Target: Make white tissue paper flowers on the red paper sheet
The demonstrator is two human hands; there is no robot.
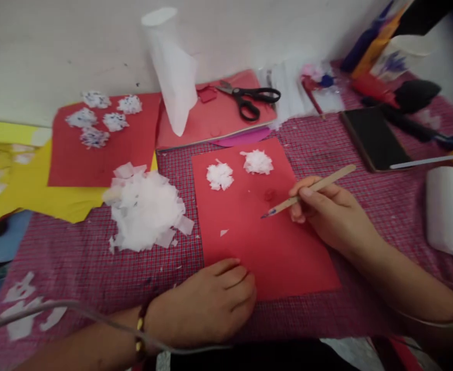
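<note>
My right hand point(323, 208) pinches a wooden craft stick point(323, 184). Its lower tip, stained dark blue, points down over the red paper sheet point(242, 257). On that sheet sit two white tufts of paper bits point(219, 175), side by side near the top, along with a small white scrap point(224, 233) and a wet-looking spot point(268, 195). With its fingers curled under, my left hand point(211, 299) rests on the sheet's lower left edge; the inside of its grip is hidden. A heap of cut white paper pieces point(145, 206) lies left of the sheet.
Behind, another red sheet point(75, 172) carries several blue-specked white tufts over yellow paper point(68, 203). Black-handled scissors point(245, 98) and a white paper cone point(172, 77) lie on a red book point(211, 123). At right are a dark phone-like slab point(377, 136) and a white roll point(450, 211). A cable point(75, 306) crosses my left forearm.
</note>
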